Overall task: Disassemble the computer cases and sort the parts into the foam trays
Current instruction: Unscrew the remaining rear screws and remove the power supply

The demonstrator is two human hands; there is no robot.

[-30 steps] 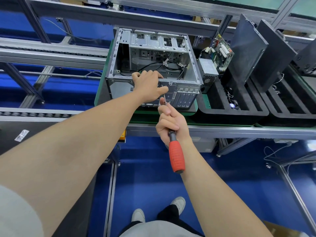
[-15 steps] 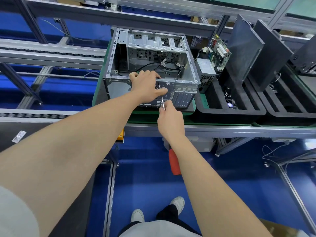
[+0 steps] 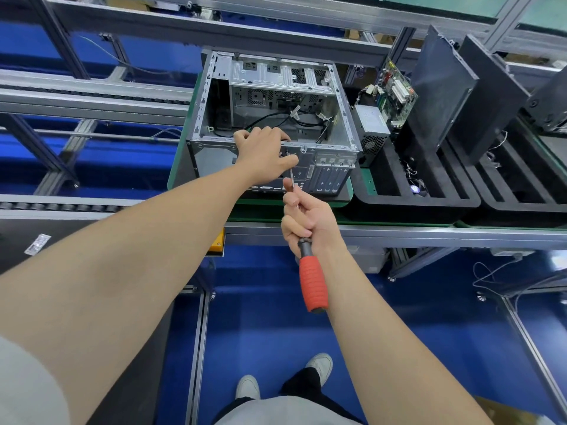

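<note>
The open computer case [image 3: 325, 154] sits just beyond my hands, with a foam tray [image 3: 414, 200] to its right. My left hand [image 3: 264, 157] curls over the case's near top edge, bracing it. My right hand [image 3: 306, 219] clasps the screwdriver [image 3: 311, 283]. Its shaft runs near-to-far, tip at the rear panel just under my left thumb.
</note>
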